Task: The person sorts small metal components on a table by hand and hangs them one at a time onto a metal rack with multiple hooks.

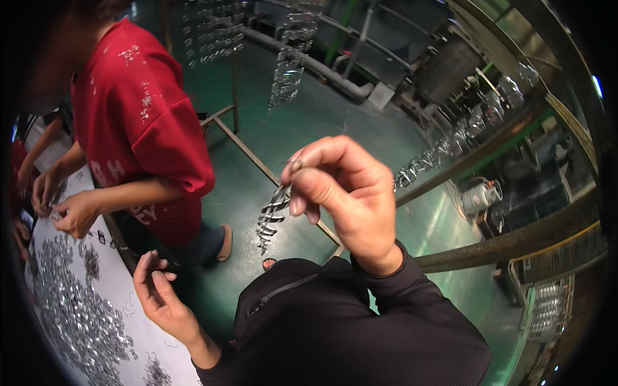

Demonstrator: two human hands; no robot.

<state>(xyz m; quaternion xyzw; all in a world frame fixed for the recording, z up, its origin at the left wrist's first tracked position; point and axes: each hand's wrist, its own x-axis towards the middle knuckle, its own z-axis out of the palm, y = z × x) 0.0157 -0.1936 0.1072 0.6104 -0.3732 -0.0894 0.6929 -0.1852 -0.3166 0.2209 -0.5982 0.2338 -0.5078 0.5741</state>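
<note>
My right hand [351, 199] is raised in front of my body, thumb and fingers pinched together. From that pinch dangles a twisted strand of small shiny metal pieces [273, 214], its lower end hanging free over the green floor. The exact kind of pieces is too small to make out. Lower and to the left, my left hand [161, 299] hovers by the table edge with fingers loosely curved and apart, and nothing shows in it. Beside it on the white table [168, 344] lies a big spread of small silvery metal pieces [74, 309].
A person in a red top [145, 122] stands at the left, hands over the table. Further strands of metal pieces [290, 64] hang beyond. Metal frame bars [248, 154] cross the floor ahead. A rack strung with metal pieces [463, 132] and a pale cylinder [479, 196] are at the right.
</note>
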